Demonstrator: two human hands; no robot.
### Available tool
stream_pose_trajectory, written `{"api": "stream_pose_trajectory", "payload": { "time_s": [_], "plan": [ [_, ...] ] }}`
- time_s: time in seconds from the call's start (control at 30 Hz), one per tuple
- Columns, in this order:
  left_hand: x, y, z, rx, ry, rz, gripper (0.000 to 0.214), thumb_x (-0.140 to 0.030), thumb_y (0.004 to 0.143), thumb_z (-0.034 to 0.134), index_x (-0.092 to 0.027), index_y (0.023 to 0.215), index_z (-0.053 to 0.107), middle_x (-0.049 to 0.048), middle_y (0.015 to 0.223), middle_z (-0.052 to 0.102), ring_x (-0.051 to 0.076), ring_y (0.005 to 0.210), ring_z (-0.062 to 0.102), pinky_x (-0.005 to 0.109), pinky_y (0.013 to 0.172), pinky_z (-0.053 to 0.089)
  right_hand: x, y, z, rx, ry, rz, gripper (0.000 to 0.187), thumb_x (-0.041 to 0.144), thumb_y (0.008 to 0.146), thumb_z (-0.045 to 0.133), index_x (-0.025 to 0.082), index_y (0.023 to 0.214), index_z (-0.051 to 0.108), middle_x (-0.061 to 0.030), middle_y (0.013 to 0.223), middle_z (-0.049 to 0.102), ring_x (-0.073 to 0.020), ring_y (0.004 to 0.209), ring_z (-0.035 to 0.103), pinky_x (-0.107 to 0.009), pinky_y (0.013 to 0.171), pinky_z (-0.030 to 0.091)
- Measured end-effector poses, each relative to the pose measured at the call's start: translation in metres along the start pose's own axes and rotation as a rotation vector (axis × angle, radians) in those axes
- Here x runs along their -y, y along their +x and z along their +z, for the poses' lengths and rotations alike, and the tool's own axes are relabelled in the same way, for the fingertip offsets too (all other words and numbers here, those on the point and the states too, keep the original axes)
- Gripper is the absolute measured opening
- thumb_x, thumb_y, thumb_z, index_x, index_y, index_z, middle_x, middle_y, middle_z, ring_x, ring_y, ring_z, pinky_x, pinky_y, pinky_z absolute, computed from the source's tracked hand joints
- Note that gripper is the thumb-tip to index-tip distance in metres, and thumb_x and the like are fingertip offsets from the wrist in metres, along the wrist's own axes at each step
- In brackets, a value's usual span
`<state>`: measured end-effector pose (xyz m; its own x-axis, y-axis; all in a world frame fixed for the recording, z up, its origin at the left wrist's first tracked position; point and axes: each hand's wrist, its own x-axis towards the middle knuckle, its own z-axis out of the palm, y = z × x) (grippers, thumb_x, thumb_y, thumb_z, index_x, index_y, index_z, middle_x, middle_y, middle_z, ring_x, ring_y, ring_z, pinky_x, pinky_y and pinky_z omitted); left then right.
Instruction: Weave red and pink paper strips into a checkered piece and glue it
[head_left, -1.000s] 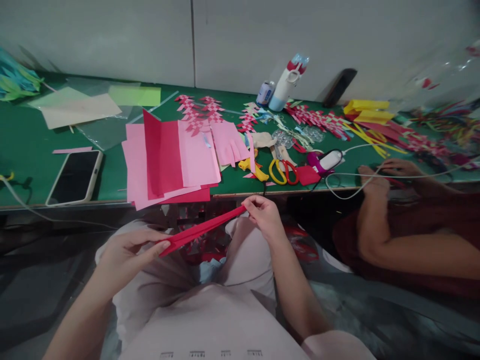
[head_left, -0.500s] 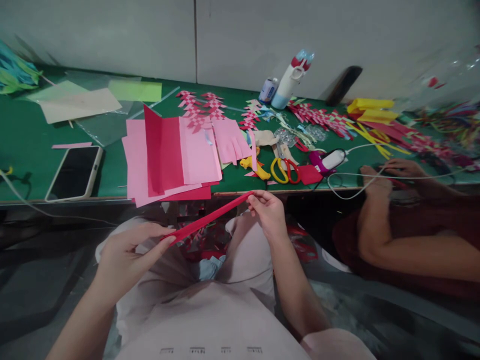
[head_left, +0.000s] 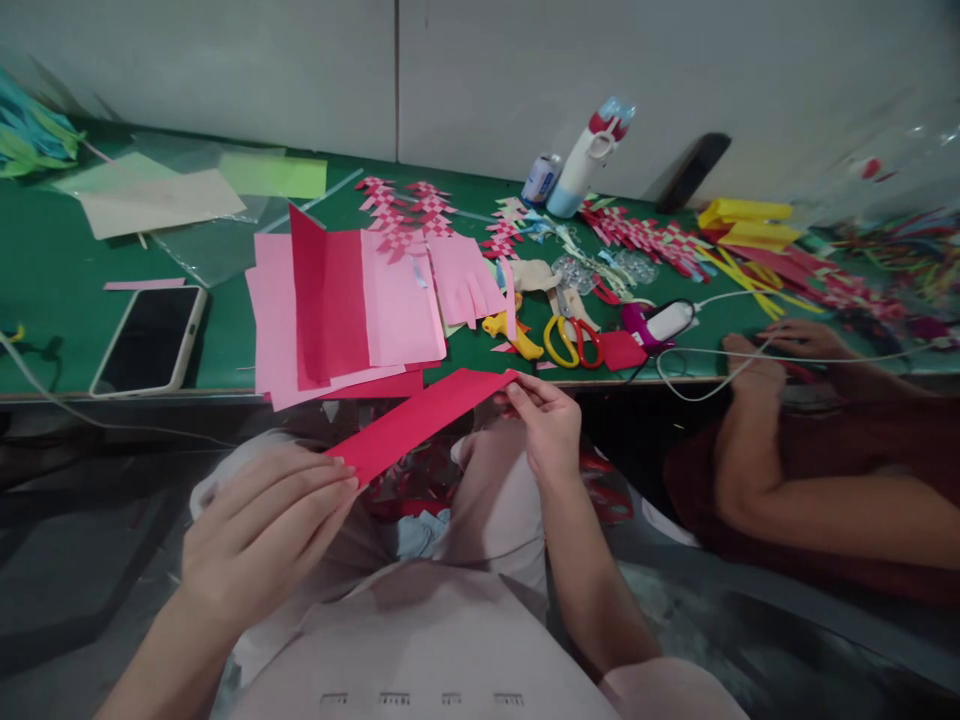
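Observation:
Above my lap, a red paper strip (head_left: 424, 425) slants between my two hands, its broad face turned up. My left hand (head_left: 274, 520) pinches the lower left end, with the thumb hidden beneath the fingers. At the upper right end, my right hand (head_left: 547, 415) grips a corner between thumb and fingers. Just past the strip, a stack of pink paper sheets (head_left: 405, 300) lies on the green table, with a folded red sheet (head_left: 341, 310) on top. Slit pink paper (head_left: 465, 280) lies to the right of the stack, near scissors (head_left: 574, 342) with yellow and red handles.
A phone (head_left: 154, 338) lies at the left by the table edge. Checkered woven paper pieces (head_left: 386, 215), a can (head_left: 540, 180) and a white bottle (head_left: 581, 165) are farther back. At the right, a co-worker's hands (head_left: 757, 365) are near a white cable (head_left: 694, 398).
The red strip has turned from nearly edge-on to show its wide face. My left hand has rolled over so its back faces up. My right hand has shifted slightly right.

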<state>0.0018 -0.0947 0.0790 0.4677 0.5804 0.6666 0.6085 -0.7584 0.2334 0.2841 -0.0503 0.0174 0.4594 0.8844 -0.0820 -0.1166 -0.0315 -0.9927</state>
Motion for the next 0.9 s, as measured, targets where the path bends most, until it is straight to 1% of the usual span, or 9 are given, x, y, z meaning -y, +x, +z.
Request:
{"api": "stream_pose_trajectory", "payload": {
  "time_s": [0.07,0.13,0.23,0.4,0.53,0.67,0.8,0.9],
  "plan": [
    [0.003,-0.003,0.004,0.01,0.009,0.045,0.028,-0.004,0.067,0.074,-0.023,0.085,0.065,0.0009,0.08,0.075,0.019,0.078,0.07,0.037,0.077,0.06,0.0,0.0,0.001,-0.009,0.008,-0.008,0.038,0.036,0.065,0.078,0.016,0.096,0.072,-0.0068,0.081,0.075,-0.0191,0.069,0.071,-0.028,0.054,0.055],
    [0.005,-0.008,0.009,0.049,0.0,0.079,0.029,-0.002,0.066,0.075,-0.02,0.086,0.065,0.0038,0.084,0.075,0.02,0.082,0.07,0.038,0.081,0.059,-0.003,-0.001,0.002,-0.019,0.019,-0.015,0.039,0.035,0.065,0.078,0.015,0.098,0.072,-0.007,0.083,0.075,-0.0193,0.07,0.071,-0.028,0.054,0.056],
    [0.008,-0.017,0.021,0.088,-0.036,0.125,0.026,-0.001,0.067,0.074,-0.016,0.086,0.064,0.0055,0.086,0.074,0.02,0.084,0.068,0.038,0.085,0.057,-0.01,-0.002,0.003,-0.036,0.031,-0.003,0.042,0.036,0.064,0.078,0.015,0.101,0.073,-0.0067,0.084,0.075,-0.0198,0.07,0.071,-0.029,0.054,0.057],
    [0.01,-0.028,0.037,0.177,-0.057,0.151,0.019,-0.004,0.076,0.068,-0.015,0.09,0.064,0.005,0.087,0.072,0.019,0.084,0.065,0.038,0.085,0.055,-0.019,-0.004,0.003,-0.032,0.056,0.033,0.048,0.038,0.065,0.078,0.015,0.107,0.072,-0.0073,0.088,0.075,-0.02,0.073,0.07,-0.029,0.053,0.057],
    [0.013,-0.033,0.043,0.247,-0.036,0.185,0.019,-0.004,0.078,0.064,-0.016,0.094,0.065,0.0048,0.09,0.071,0.019,0.086,0.064,0.037,0.087,0.053,-0.02,-0.005,0.002,-0.016,0.089,0.07,0.05,0.039,0.065,0.078,0.015,0.109,0.071,-0.0065,0.085,0.074,-0.0187,0.072,0.069,-0.027,0.051,0.056],
    [0.014,-0.031,0.045,0.278,-0.019,0.214,0.015,-0.006,0.081,0.062,-0.016,0.091,0.065,0.0047,0.088,0.07,0.019,0.085,0.063,0.037,0.085,0.053,-0.016,-0.004,0.0,-0.003,0.11,0.106,0.048,0.036,0.062,0.08,0.016,0.105,0.072,-0.0035,0.079,0.072,-0.0162,0.069,0.067,-0.025,0.05,0.056],
    [0.009,-0.022,0.049,0.298,-0.025,0.232,0.011,-0.008,0.084,0.058,-0.016,0.087,0.064,0.0042,0.085,0.07,0.018,0.081,0.063,0.036,0.082,0.052,-0.011,-0.002,-0.006,0.022,0.171,0.168,0.044,0.031,0.06,0.081,0.018,0.101,0.072,0.0006,0.075,0.069,-0.0109,0.062,0.063,-0.023,0.052,0.057],
    [0.007,-0.016,0.055,0.319,-0.035,0.251,0.01,-0.011,0.086,0.056,-0.017,0.086,0.064,0.0029,0.084,0.07,0.017,0.079,0.063,0.035,0.08,0.052,-0.007,0.0,-0.011,0.044,0.223,0.204,0.042,0.028,0.059,0.081,0.018,0.099,0.071,0.0015,0.074,0.069,-0.0096,0.061,0.062,-0.022,0.053,0.057]
  ]
}}
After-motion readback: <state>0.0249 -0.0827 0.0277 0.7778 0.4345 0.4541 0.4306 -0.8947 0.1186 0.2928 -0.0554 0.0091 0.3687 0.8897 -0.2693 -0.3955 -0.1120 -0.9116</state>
